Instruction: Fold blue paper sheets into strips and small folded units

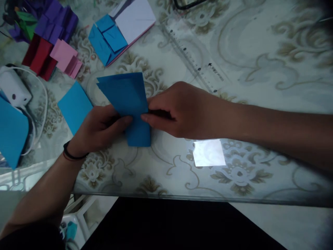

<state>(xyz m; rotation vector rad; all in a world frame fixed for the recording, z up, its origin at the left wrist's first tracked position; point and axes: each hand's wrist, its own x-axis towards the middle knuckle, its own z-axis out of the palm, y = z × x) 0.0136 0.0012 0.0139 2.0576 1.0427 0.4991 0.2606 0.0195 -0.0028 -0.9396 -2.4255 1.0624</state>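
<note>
- The folded blue paper point(131, 93) is held between both hands above the tabletop point(166, 173), near the front edge; whether its lower end touches the surface cannot be told.
- The left hand point(100, 128) grips its left side, thumb flat on the near face and the other fingers mostly hidden behind.
- The right hand point(179, 111) pinches the right edge, thumb in front and a curled index finger at the edge; both hands' fingers are closed on the paper.
- Toward the upper left the layers stand apart, while the right edge runs straight, so the step in hand looks like pressing or running a crease along that side.
- The next move seems to call for a steady left hold, a firm pinch drawn along the right edge, and the loose upper layers brought level.
- A blue sheet point(75, 104) lies partly behind the left hand; a clear ruler point(192, 57) lies beyond the right hand, untouched.
</note>
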